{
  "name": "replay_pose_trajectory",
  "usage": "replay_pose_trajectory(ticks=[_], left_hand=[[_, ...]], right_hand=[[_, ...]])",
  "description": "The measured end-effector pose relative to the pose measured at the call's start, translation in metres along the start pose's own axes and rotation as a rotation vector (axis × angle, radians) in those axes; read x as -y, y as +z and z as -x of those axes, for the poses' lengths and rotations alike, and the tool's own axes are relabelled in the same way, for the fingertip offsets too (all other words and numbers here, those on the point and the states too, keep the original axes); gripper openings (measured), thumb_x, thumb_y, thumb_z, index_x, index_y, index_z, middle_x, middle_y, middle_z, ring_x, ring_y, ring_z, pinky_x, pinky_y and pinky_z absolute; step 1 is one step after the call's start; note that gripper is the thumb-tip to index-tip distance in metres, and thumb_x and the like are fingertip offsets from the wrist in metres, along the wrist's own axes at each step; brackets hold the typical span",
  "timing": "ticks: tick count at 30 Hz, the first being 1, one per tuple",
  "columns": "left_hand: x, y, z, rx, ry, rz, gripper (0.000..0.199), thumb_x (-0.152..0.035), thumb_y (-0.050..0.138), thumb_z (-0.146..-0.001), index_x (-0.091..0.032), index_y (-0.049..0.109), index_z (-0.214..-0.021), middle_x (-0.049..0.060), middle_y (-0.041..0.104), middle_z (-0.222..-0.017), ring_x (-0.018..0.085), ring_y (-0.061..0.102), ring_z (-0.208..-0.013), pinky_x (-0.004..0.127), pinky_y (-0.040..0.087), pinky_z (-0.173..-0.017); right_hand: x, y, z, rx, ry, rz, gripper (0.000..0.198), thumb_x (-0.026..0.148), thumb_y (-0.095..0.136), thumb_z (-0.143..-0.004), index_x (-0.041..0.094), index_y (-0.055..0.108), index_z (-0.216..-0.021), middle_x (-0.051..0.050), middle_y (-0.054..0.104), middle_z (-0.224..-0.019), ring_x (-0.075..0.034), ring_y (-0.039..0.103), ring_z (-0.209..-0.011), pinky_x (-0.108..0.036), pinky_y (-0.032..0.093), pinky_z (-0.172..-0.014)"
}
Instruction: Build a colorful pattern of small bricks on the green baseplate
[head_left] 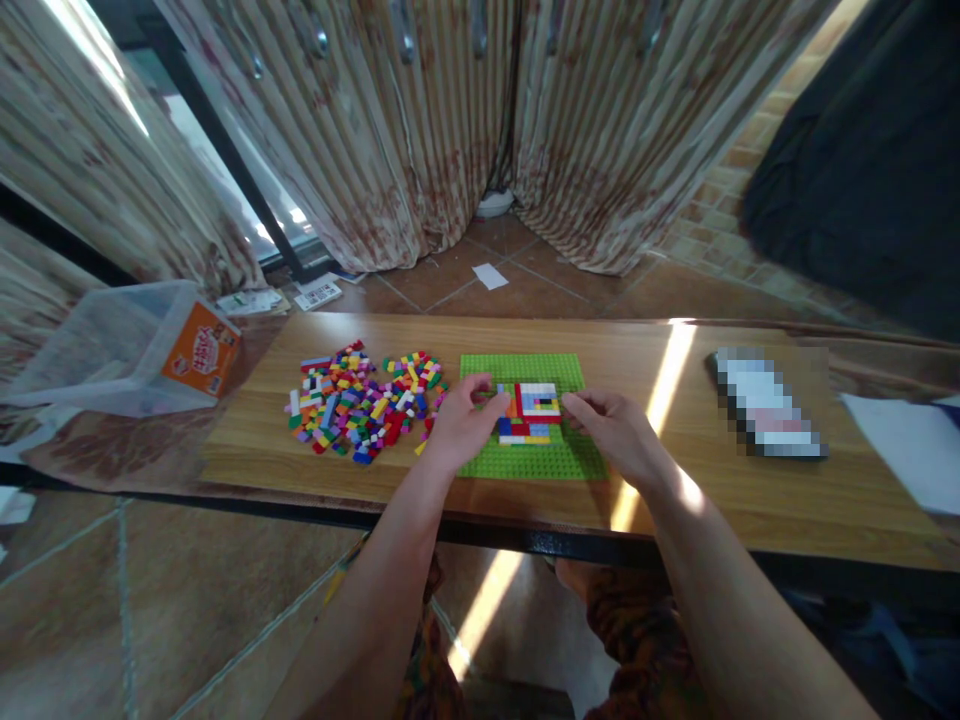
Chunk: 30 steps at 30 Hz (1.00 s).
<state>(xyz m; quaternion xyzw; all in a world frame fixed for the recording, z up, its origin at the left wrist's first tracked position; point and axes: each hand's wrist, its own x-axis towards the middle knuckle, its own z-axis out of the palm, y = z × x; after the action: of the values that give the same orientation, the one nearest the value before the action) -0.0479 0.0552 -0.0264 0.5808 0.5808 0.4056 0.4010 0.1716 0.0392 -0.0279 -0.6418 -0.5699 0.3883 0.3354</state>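
A green studded baseplate lies on the wooden table, and a patch of toy building bricks in white, red, blue, yellow and orange is fixed near its middle. My left hand rests over the plate's left side, its thumb beside the patch and its fingers apart, with nothing visible between them. At the right edge of the patch my right hand has thumb and index finger pressed together; anything between them is too small to make out. Left of the plate spreads a pile of loose bricks in many colours.
A phone-like device, blurred by pixels, lies on the right of the table. White paper is at the far right. Past the left end stands a clear plastic bin with an orange label. Curtains hang behind.
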Motion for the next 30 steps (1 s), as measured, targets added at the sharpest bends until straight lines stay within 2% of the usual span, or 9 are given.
replay_pose_trajectory(ticks=[4,10,15,20,24,26,28,30], left_hand=[[0.005,-0.016,-0.008,-0.11,-0.057,0.126,0.025,-0.027,0.069,-0.077,-0.014,0.07,-0.098,0.008,0.073,-0.094,0.018,0.066,-0.085,0.031,0.051,-0.082],[0.004,-0.032,-0.007,-0.087,-0.055,0.204,0.02,-0.026,0.068,-0.075,-0.016,0.072,-0.091,0.003,0.07,-0.077,0.013,0.062,-0.069,0.025,0.049,-0.066],[-0.002,-0.051,-0.003,-0.167,-0.122,0.259,0.024,-0.032,0.069,-0.075,-0.016,0.071,-0.092,0.001,0.068,-0.071,0.011,0.058,-0.057,0.022,0.044,-0.053],[-0.001,-0.075,0.003,-0.264,-0.085,0.295,0.02,-0.03,0.071,-0.072,-0.015,0.072,-0.085,0.001,0.069,-0.071,0.011,0.06,-0.061,0.021,0.045,-0.057],[0.004,-0.093,0.004,-0.384,-0.089,0.272,0.021,-0.029,0.072,-0.069,-0.015,0.073,-0.084,0.001,0.069,-0.07,0.011,0.06,-0.062,0.021,0.045,-0.059],[0.005,-0.099,0.004,-0.459,-0.103,0.295,0.022,-0.03,0.073,-0.068,-0.014,0.072,-0.083,0.001,0.069,-0.069,0.011,0.06,-0.061,0.021,0.046,-0.06],[0.004,-0.102,0.005,-0.524,-0.109,0.328,0.023,-0.029,0.072,-0.068,-0.014,0.072,-0.085,0.001,0.07,-0.07,0.01,0.06,-0.061,0.021,0.046,-0.061],[0.003,-0.104,0.005,-0.57,-0.108,0.359,0.022,-0.028,0.07,-0.069,-0.013,0.071,-0.085,0.001,0.069,-0.072,0.009,0.06,-0.061,0.021,0.047,-0.062]], right_hand=[[0.0,0.001,-0.002,-0.022,-0.005,0.043,0.046,0.057,0.052,-0.087,0.016,0.073,-0.083,-0.006,0.07,-0.075,-0.017,0.062,-0.068,-0.029,0.046,-0.064],[0.005,0.003,-0.001,-0.048,-0.043,0.157,0.048,0.057,0.05,-0.088,0.016,0.074,-0.083,-0.006,0.07,-0.07,-0.018,0.062,-0.066,-0.028,0.045,-0.061],[0.005,0.005,-0.002,-0.06,-0.039,0.198,0.048,0.057,0.05,-0.087,0.016,0.075,-0.084,-0.006,0.069,-0.067,-0.018,0.062,-0.064,-0.029,0.045,-0.06],[0.007,0.005,-0.001,-0.114,-0.069,0.25,0.045,0.055,0.05,-0.088,0.018,0.074,-0.081,-0.005,0.069,-0.065,-0.02,0.063,-0.062,-0.03,0.043,-0.057],[0.021,0.007,0.007,-0.37,-0.138,0.236,0.035,0.049,0.054,-0.087,0.02,0.073,-0.081,-0.006,0.071,-0.068,-0.022,0.064,-0.064,-0.032,0.045,-0.058],[0.032,0.013,0.014,-0.444,-0.193,0.191,0.03,0.046,0.056,-0.088,0.022,0.073,-0.083,-0.005,0.072,-0.072,-0.022,0.066,-0.068,-0.032,0.047,-0.062],[0.043,0.024,0.023,-0.41,-0.268,0.157,0.027,0.045,0.056,-0.089,0.023,0.072,-0.084,-0.005,0.073,-0.076,-0.021,0.066,-0.071,-0.032,0.05,-0.066],[0.051,0.04,0.033,-0.287,-0.379,0.151,0.023,0.042,0.057,-0.09,0.024,0.071,-0.086,-0.004,0.073,-0.081,-0.02,0.067,-0.073,-0.031,0.051,-0.069]])
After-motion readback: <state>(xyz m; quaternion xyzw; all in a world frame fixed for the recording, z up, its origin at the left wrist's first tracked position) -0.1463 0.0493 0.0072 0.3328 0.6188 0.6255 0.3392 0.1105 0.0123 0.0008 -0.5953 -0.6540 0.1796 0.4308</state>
